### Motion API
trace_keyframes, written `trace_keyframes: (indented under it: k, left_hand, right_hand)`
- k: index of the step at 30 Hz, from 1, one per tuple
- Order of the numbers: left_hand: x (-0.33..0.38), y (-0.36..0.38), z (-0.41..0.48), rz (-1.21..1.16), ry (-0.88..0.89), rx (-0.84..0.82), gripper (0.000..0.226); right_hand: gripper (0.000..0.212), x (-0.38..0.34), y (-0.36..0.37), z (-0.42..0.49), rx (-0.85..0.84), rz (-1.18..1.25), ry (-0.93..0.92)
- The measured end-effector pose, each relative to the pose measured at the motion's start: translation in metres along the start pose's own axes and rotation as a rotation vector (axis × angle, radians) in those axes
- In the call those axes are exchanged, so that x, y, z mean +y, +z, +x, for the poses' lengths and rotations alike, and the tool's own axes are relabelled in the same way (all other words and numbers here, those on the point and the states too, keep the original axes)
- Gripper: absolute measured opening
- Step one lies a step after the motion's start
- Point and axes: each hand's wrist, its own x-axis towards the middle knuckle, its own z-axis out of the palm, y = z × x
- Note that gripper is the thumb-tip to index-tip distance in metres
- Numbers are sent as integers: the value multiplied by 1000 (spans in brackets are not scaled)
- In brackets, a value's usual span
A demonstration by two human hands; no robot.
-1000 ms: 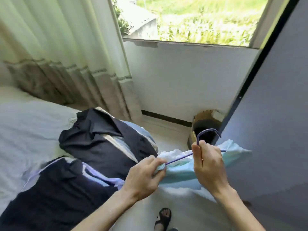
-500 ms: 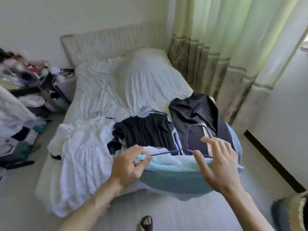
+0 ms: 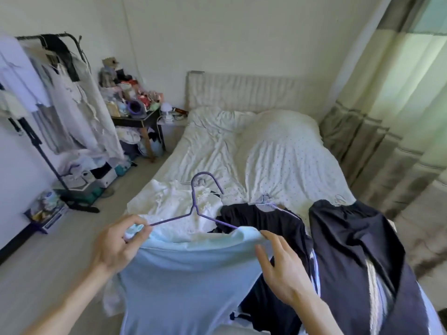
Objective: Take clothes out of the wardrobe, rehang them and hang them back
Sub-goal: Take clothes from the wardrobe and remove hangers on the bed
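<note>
My left grip (image 3: 116,245) pinching light blue shirt (image 3: 183,274) shoulder with purple hanger (image 3: 195,212), lower centre; right grip (image 3: 283,267) open, fingers spread beside shirt.

Pale walls (image 3: 217,32), unmade white bed (image 3: 278,153), cluttered side table (image 3: 135,120), sunlit green curtains (image 3: 399,105), grey floor (image 3: 36,262)

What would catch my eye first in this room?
The pale blue fabric top in the foreground, draped on a thin purple wire hanger whose end the left hand pinches; the right hand is open at the other shoulder. Behind it, dark navy garments lie on a rumpled white bed.
</note>
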Motion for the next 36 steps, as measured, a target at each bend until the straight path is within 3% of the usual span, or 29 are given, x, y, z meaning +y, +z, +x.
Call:
trace_keyframes:
  k: [3, 6, 8, 12, 18, 31, 36]
  left_hand:
    - [-36, -26, 32, 59, -20, 37, 31]
    - [-77, -40, 58, 139, -29, 121, 22]
    - [-100, -44, 82, 165, -42, 178, 19]
    - [-138, -49, 140, 145, -56, 324, 40]
    - [-163, -40, 216, 224, -12, 468, 34]
    - [-195, 26, 358, 186, -113, 359, 31]
    - [-225, 68, 402, 352, -186, 241, 25]
  right_hand:
    - [31, -26, 27, 37, -32, -86, -32]
    - [26, -49, 47, 68, -55, -137, -63]
    - [24, -67, 54, 94, -35, -154, -88]
    - [20, -105, 72, 150, 26, -170, -134]
    - [19, -128, 90, 234, 103, -93, -179]
    - [23, -82, 110, 395, 183, -31, -178]
    - [23, -57, 141, 446, 136, -28, -81]
